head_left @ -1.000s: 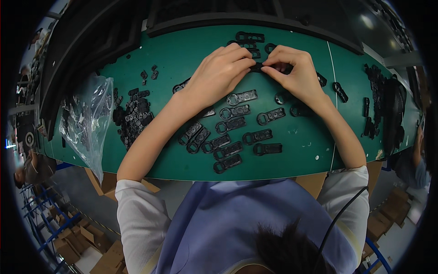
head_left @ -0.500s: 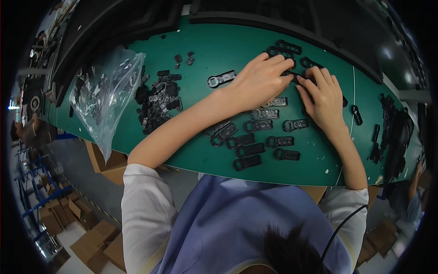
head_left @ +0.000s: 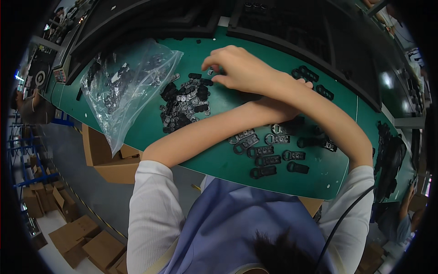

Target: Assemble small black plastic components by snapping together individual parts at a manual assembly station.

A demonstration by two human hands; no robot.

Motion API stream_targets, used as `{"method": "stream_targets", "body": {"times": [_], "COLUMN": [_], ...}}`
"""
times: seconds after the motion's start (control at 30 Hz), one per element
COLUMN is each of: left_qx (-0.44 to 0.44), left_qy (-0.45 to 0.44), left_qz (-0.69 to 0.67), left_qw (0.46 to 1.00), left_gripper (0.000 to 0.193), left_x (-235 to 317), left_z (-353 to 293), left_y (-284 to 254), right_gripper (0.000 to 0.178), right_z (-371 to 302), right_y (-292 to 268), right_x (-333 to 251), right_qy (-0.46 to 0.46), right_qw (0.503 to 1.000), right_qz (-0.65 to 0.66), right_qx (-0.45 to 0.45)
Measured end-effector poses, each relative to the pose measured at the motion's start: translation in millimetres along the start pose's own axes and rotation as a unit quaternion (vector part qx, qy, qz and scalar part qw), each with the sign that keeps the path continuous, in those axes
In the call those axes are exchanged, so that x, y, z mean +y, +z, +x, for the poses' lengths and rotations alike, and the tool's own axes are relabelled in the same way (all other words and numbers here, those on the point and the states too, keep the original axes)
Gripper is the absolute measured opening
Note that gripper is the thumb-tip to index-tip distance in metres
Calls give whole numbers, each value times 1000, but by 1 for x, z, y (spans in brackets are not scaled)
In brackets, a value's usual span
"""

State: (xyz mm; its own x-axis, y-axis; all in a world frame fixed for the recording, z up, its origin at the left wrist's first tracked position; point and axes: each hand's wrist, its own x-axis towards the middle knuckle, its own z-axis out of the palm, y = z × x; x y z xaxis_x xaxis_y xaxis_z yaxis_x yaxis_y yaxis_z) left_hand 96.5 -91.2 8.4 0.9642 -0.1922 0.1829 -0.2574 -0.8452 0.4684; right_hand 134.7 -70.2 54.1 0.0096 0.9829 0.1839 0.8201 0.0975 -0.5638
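My right arm crosses over my left one. Far left of it, my right hand (head_left: 237, 67) hovers with thumb and fingers apart, beside a small round part (head_left: 210, 71) and the near pile of small black and grey parts (head_left: 186, 101). Beneath my right forearm lies my left hand (head_left: 287, 110), largely covered; only some fingertips show past the forearm, so its grip is hidden. Several black elongated plastic pieces with a ring at one end (head_left: 268, 160) lie in loose rows below my hands. More such pieces (head_left: 306, 72) rest beyond my left fingertips.
A clear plastic bag (head_left: 132, 86) of small parts lies at the left of the green table (head_left: 219, 157). Black foam trays (head_left: 292, 32) line the far edge. Black parts (head_left: 390, 160) are heaped at the right. An open cardboard box (head_left: 112, 173) stands below the left edge.
My right hand has swung left across my left forearm towards the pile of small parts. My left hand is now mostly covered. The view has shifted, too.
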Motion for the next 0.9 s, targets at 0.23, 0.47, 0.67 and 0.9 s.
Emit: {"method": "stream_targets", "body": {"times": [0.23,0.47,0.67,0.9], "left_qx": [126,36,53,79], "left_qy": [110,21,110,31], "left_qz": [134,-5,2,-148], "left_qw": [977,999,992,985], "left_gripper": [46,31,19,11], "left_x": [-14,7,3,18], "left_z": [-13,-14,-11,-3], "left_y": [44,-9,-17,-32], "right_gripper": [20,16,10,10], "right_z": [31,-49,-168,-188], "right_y": [26,-56,-99,-57], "right_x": [-1,-23,19,13], "right_qy": [-14,-71,138,225], "right_qw": [996,965,908,836], "right_qz": [1,96,217,314], "right_qx": [-92,233,331,390]}}
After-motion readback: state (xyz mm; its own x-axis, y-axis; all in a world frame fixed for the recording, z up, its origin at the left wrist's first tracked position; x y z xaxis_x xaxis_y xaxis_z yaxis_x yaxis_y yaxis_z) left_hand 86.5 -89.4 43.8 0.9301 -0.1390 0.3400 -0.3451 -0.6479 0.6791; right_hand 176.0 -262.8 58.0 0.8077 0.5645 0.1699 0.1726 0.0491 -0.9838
